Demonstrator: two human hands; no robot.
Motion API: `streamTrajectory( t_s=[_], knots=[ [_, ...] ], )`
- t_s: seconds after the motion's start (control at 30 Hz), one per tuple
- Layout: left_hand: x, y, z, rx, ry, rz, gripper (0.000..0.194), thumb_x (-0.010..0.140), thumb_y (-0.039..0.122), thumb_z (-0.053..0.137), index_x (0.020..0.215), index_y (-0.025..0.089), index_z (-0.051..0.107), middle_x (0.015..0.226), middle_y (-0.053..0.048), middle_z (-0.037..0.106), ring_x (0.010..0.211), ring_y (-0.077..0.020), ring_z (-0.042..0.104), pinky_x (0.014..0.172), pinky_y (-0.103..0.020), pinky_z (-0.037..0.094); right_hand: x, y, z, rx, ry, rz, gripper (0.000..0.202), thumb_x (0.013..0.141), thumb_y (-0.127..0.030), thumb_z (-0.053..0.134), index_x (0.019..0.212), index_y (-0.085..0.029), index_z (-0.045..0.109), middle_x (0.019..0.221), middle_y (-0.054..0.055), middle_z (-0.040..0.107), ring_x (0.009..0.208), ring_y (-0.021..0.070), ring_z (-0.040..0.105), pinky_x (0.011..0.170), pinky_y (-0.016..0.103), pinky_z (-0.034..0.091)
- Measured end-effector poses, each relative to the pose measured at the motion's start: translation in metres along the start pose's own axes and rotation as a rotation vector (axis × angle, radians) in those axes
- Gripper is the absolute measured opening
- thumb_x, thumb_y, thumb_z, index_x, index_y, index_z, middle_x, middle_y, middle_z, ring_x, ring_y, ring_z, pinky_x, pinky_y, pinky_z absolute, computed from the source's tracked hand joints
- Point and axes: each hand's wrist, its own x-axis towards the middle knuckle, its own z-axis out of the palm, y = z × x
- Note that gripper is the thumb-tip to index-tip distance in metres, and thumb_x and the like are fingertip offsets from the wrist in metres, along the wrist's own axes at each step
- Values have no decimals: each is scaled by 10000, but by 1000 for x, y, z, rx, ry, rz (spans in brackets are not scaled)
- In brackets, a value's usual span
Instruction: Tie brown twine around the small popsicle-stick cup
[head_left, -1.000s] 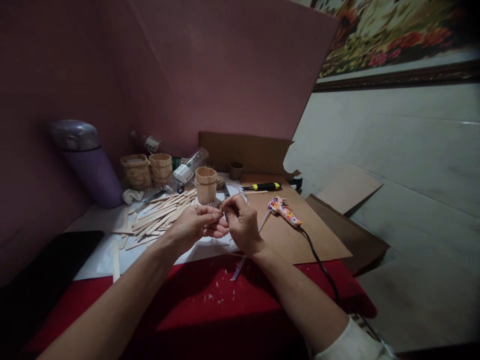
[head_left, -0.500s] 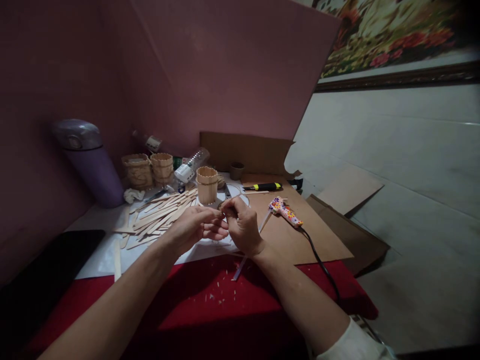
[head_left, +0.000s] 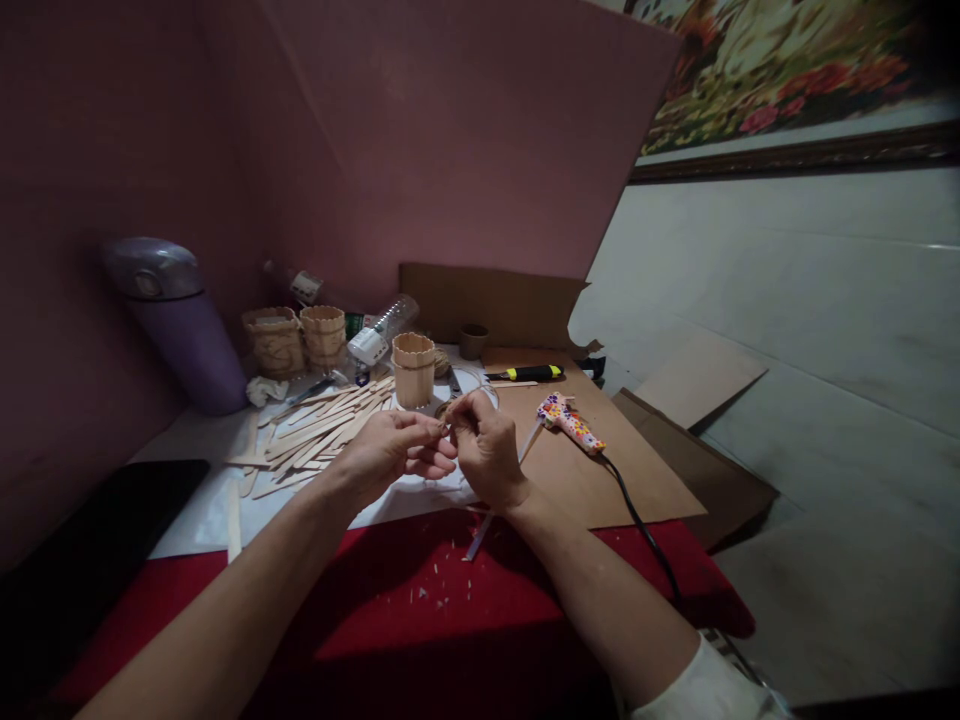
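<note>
My left hand (head_left: 397,450) pinches with thumb and forefinger, its other fingers loosely curled below. Tip to tip with it, my right hand (head_left: 486,445) is closed, fingers bent inward. Between the fingertips is a small loop of brown twine (head_left: 444,411), mostly hidden by the fingers. A thin strand arcs behind the right hand. Just beyond the hands stands a cup made of wooden sticks (head_left: 413,375), with a band of twine round it. Loose craft sticks (head_left: 322,430) lie heaped left of the hands.
On the cardboard (head_left: 600,490) to the right lie a patterned glue gun (head_left: 571,425) with a black cord and a yellow-black utility knife (head_left: 529,374). Behind are two more stick cups (head_left: 324,338), a plastic bottle (head_left: 384,330) and a small brown pot (head_left: 473,342). A purple flask (head_left: 184,335) stands at left.
My fingers have shifted very slightly around the twine, and the loop shows a little differently. Everything on the table stays where it was.
</note>
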Motion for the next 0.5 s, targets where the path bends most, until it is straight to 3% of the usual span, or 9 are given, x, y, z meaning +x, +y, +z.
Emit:
streamTrajectory(
  t_s=[0.5],
  knots=[
    [5,-7,-4,96,10,25,130,751,219,654,723,98,616,645,-103,700,534,-167,661,523,-262,541,0,-2,4,-50,5,129,93,827,-197,465,735,-207,447,651,0,572,571,124,533,556,239,399]
  ],
)
